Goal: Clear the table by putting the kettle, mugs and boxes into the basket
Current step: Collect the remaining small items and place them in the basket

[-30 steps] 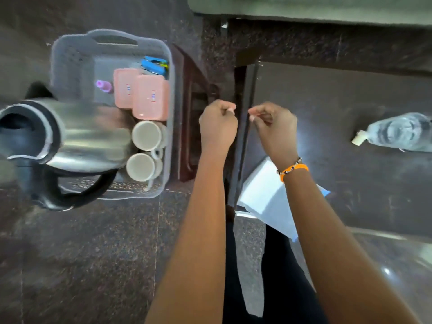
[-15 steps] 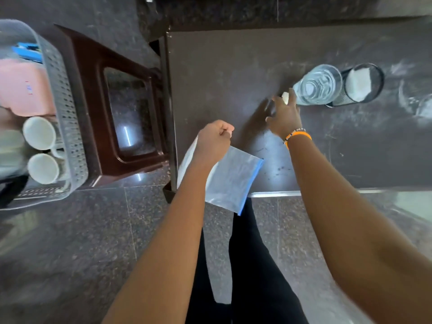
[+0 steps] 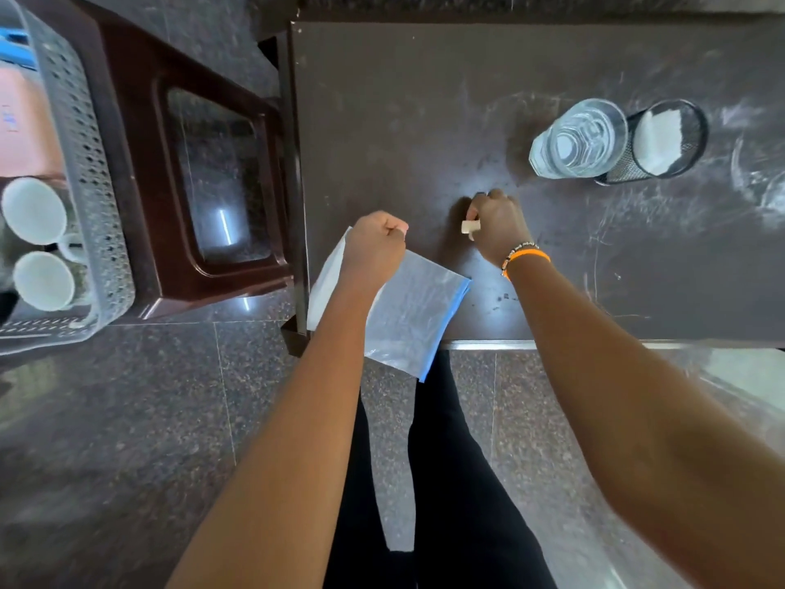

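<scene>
Mid-frame, both fists hover over the bench (image 3: 403,99): left hand (image 3: 374,248) curled shut, right hand (image 3: 499,225) fingers gripping a small cap (image 3: 470,226).

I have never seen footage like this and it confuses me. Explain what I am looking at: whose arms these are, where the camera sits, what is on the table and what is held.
There is no machine here. A person wears a wide-angle camera on the head, looking down, so both arms reach in from below.

The left hand is a closed fist over a clear plastic bag that hangs over the dark table edge. The right hand is closed on a small pale cap.

Also on the table stand a clear bottle and a mesh cup. At the left, a grey basket already holds two white mugs.
</scene>
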Demonstrator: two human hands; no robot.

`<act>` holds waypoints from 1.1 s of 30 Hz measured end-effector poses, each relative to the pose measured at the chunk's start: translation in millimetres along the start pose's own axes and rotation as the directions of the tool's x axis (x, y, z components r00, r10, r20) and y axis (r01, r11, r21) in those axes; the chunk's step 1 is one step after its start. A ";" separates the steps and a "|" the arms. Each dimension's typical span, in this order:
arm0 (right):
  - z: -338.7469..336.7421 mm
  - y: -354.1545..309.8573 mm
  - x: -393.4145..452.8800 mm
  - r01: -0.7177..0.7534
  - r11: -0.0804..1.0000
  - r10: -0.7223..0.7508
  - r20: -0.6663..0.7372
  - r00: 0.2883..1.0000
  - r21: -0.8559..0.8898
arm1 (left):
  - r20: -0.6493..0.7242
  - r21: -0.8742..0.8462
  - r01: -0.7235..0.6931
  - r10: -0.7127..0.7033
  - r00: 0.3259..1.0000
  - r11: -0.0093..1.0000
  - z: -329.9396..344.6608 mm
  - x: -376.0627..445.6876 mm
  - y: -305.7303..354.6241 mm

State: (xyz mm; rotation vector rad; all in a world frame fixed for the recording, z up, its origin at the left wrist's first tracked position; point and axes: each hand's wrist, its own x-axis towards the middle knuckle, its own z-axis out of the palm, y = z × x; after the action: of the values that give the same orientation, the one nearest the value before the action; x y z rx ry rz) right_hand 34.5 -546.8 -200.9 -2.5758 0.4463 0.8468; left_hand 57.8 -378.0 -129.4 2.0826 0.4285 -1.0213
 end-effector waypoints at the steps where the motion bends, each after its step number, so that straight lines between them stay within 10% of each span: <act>1: 1.7 -10.8 -2.3 -0.014 0.997 0.015 -0.015 1.000 0.075 | -0.033 -0.031 0.012 -0.013 0.999 0.999 -6.5 -0.8 -5.0; 8: -8.3 -143.0 -20.1 0.113 0.848 -0.089 -0.071 0.994 0.517 | -0.271 -0.269 0.016 -0.092 0.958 0.963 -89.2 -9.2 -42.8; 19: -31.2 -359.5 -21.1 0.264 0.624 -0.332 -0.057 0.942 0.736 | -0.583 -0.617 -0.259 -0.210 0.785 0.743 -253.8 -10.0 -81.2; 33: -14.2 -510.9 68.8 0.476 0.824 -0.449 -0.157 0.879 0.307 | -0.478 -0.552 -0.178 -0.134 0.868 0.815 -316.6 34.3 -97.5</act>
State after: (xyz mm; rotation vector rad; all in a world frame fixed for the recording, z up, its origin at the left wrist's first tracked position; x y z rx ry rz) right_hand 304.2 -119.4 -98.4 -2.2506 -0.0292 0.4478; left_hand 188.9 -75.7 -80.8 1.7381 0.8571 -0.2414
